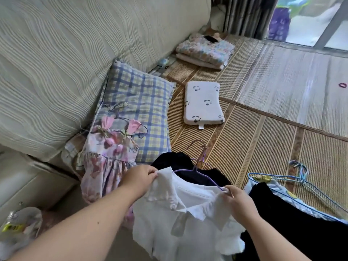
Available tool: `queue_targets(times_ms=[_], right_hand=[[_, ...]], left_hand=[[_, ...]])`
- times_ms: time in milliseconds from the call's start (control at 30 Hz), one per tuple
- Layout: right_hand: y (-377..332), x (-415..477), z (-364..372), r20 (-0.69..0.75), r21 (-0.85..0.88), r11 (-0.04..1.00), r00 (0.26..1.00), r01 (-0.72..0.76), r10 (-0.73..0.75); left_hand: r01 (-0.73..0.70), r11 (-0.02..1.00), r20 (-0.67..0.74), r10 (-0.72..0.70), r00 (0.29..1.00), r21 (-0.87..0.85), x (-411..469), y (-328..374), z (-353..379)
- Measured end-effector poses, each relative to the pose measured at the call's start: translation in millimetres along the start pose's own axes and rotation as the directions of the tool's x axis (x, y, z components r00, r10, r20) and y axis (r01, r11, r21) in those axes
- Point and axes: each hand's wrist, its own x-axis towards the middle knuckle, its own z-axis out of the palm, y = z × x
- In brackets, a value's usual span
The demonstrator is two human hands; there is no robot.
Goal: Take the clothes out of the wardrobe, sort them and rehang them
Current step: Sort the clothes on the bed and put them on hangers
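In the head view, a white collared shirt (180,223) is held at 6 o'clock, above a woven mat (263,138). One shoulder of the shirt is pinched by the left hand (140,178) at 7 o'clock, with the fingers curled onto the fabric. The other shoulder is gripped by the right hand (239,200) at 5 o'clock, together with the end of a purple wire hanger (199,172). The hanger's hook is pointed toward 12 o'clock and lies over a black garment (188,162) spread just beyond the shirt.

At 8 o'clock a floral dress (107,157) on its own hanger is laid against a plaid pillow (135,95), which leans on a cream ribbed cushion (66,53). A small white pillow (203,104) is seen on the mat near the centre. A folded stack of clothes (205,51) is seen at 1 o'clock, with a phone (211,39) on top. At 4 o'clock blue wire hangers (293,178) lie beside a dark garment (301,223).
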Motion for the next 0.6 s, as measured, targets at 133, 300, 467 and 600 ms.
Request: queue_targets(times_ms=[133, 300, 467, 600], right_hand=[[21.1, 50.8, 20.7, -0.023, 0.065, 0.996, 0.998, -0.062, 0.064], [35.0, 111.7, 45.3, -0.056, 0.027, 0.996, 0.995, -0.085, 0.087], [47.0, 131.3, 69.7, -0.095, 0.014, 0.996, 0.991, -0.089, 0.090], [48.5, 91.5, 81.2, -0.053, -0.058, 0.991, 0.992, -0.117, 0.114]], left_hand=[[-0.006, 1.000, 0.040, 0.005, 0.999, 0.026, 69.3, 6.2, 28.1], [0.042, 0.981, -0.025, -0.038, 0.999, 0.189, 132.1, 2.9, 64.9], [0.112, 0.976, -0.079, -0.098, 0.992, 0.186, 150.3, 5.6, 102.3], [-0.074, 0.987, 0.095, 0.061, 0.994, 0.144, 116.1, 10.8, 114.0]])
